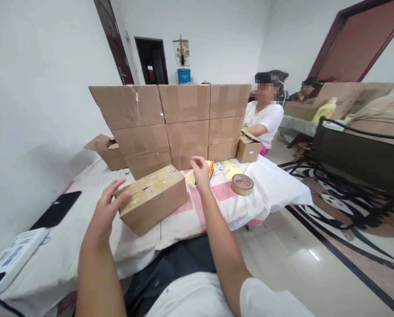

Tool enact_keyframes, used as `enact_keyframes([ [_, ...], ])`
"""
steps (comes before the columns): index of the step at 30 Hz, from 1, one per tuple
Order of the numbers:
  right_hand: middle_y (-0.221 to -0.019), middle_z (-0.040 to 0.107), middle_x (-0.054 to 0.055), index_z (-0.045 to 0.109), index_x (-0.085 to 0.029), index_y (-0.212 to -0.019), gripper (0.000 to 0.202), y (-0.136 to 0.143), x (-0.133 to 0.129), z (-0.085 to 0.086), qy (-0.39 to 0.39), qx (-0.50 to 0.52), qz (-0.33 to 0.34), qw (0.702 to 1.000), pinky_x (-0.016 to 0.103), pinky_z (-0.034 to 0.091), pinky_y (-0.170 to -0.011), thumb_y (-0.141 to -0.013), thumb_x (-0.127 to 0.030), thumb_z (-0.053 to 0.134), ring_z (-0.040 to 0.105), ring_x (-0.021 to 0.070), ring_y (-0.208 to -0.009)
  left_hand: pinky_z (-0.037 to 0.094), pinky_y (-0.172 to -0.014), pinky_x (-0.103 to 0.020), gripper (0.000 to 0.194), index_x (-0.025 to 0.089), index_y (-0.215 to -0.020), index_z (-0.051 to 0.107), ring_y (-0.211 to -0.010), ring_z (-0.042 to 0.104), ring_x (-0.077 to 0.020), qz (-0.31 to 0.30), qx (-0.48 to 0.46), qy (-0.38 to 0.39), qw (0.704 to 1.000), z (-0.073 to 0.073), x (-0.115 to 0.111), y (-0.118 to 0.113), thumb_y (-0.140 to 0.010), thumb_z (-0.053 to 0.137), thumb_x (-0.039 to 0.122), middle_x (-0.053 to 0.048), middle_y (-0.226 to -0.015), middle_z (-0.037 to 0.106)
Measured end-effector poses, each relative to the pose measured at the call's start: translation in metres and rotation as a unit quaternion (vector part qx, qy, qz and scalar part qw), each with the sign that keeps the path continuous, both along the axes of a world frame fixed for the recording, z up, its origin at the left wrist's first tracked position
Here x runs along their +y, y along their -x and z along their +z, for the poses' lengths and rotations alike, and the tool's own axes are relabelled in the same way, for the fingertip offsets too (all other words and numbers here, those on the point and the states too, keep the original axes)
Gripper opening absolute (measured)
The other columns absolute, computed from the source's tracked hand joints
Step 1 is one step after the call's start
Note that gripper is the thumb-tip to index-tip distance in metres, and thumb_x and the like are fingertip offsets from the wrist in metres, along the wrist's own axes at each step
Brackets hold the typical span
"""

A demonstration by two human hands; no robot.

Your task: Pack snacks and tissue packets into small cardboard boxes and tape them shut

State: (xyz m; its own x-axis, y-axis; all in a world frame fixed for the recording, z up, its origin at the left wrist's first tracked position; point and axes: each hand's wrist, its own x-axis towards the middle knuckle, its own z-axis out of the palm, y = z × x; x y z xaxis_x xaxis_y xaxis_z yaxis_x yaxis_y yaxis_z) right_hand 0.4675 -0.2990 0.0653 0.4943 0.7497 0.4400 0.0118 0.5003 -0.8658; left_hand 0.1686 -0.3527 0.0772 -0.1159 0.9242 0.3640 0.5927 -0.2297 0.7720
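A taped cardboard box (157,204) lies slantwise on the cloth-covered table (282,187) in front of me. My left hand (106,209) is at its left end, thumb and fingers spread; I cannot tell whether the fingertips touch the cardboard. Beyond the box's right end my right hand (200,171) is raised, its fingers loosely bent and nothing visible in them. Partly hidden behind that hand is an orange, blue-edged thing (211,169) whose kind I cannot make out. A roll of packing tape (242,185) lies flat farther right.
Stacked cardboard boxes (186,136) form a wall across the table's back. An open box (109,152) stands at left, and a smaller box (249,147) at right. A black flat object (56,209) lies on the left. A person (264,116) sits beyond; another is farther back.
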Motion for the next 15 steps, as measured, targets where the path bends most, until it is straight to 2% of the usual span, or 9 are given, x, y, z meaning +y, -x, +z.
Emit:
enact_keyframes([
  [2, -0.104, 0.062, 0.007, 0.059, -0.020, -0.094, 0.023, -0.022, -0.001, -0.004, 0.032, 0.027, -0.138, 0.990, 0.033, 0.046, -0.093, -0.077, -0.035, 0.056, 0.057, 0.0202, -0.102, 0.038, -0.114, -0.038, 0.041, 0.025, -0.130, 0.063, -0.140, 0.046, -0.0266, -0.036, -0.041, 0.003, 0.999, 0.007, -0.005, -0.004, -0.092, 0.056, 0.041, -0.004, -0.155, 0.046],
  [4, -0.115, 0.058, 0.009, 0.054, -0.021, -0.104, 0.032, -0.042, -0.003, -0.013, 0.082, 0.052, -0.210, 0.973, 0.035, 0.045, -0.098, -0.075, -0.035, 0.058, 0.054, 0.0218, -0.112, 0.025, -0.120, -0.055, 0.035, 0.028, -0.120, 0.068, -0.144, 0.040, -0.0320, -0.017, 0.019, 0.008, 1.000, 0.017, -0.012, -0.013, -0.093, 0.056, 0.047, -0.002, -0.154, 0.048],
  [5, -0.117, 0.058, 0.010, 0.051, -0.021, -0.108, 0.039, -0.051, -0.002, -0.018, 0.105, 0.062, -0.213, 0.970, 0.035, 0.046, -0.096, -0.074, -0.035, 0.061, 0.054, 0.0226, -0.113, 0.018, -0.119, -0.063, 0.035, 0.029, -0.117, 0.070, -0.145, 0.038, -0.0353, 0.012, 0.077, 0.007, 0.997, 0.023, -0.015, -0.019, -0.093, 0.055, 0.050, -0.002, -0.153, 0.050],
  [7, -0.109, 0.061, 0.010, 0.049, -0.020, -0.111, 0.046, -0.061, 0.000, -0.030, 0.136, 0.070, -0.169, 0.974, 0.035, 0.051, -0.087, -0.072, -0.038, 0.064, 0.061, 0.0233, -0.103, 0.010, -0.114, -0.074, 0.039, 0.030, -0.121, 0.068, -0.146, 0.032, -0.0408, 0.070, 0.184, -0.011, 0.980, 0.033, -0.023, -0.032, -0.093, 0.053, 0.053, -0.005, -0.150, 0.052],
  [9, -0.095, 0.064, 0.006, 0.052, -0.020, -0.106, 0.042, -0.064, 0.006, -0.041, 0.152, 0.063, -0.114, 0.980, 0.033, 0.054, -0.076, -0.072, -0.040, 0.066, 0.065, 0.0220, -0.087, 0.014, -0.112, -0.075, 0.041, 0.029, -0.127, 0.065, -0.146, 0.031, -0.0421, 0.095, 0.239, -0.043, 0.965, 0.039, -0.028, -0.045, -0.095, 0.052, 0.050, -0.007, -0.149, 0.054],
  [12, -0.083, 0.065, 0.002, 0.056, -0.019, -0.094, 0.032, -0.059, 0.017, -0.055, 0.166, 0.041, -0.068, 0.983, 0.031, 0.052, -0.070, -0.069, -0.035, 0.067, 0.065, 0.0196, -0.077, 0.012, -0.112, -0.076, 0.035, 0.031, -0.119, 0.069, -0.142, 0.039, -0.0394, 0.042, 0.286, -0.047, 0.956, 0.040, -0.033, -0.060, -0.098, 0.045, 0.045, -0.004, -0.146, 0.057],
  [15, -0.072, 0.062, -0.001, 0.057, -0.019, -0.079, 0.021, -0.054, 0.024, -0.063, 0.178, 0.013, -0.062, 0.982, 0.031, 0.049, -0.068, -0.064, -0.030, 0.067, 0.060, 0.0184, -0.069, 0.005, -0.112, -0.077, 0.038, 0.030, -0.123, 0.068, -0.142, 0.040, -0.0394, -0.046, 0.347, -0.023, 0.936, 0.035, -0.035, -0.072, -0.095, 0.049, 0.048, -0.005, -0.153, 0.049],
])
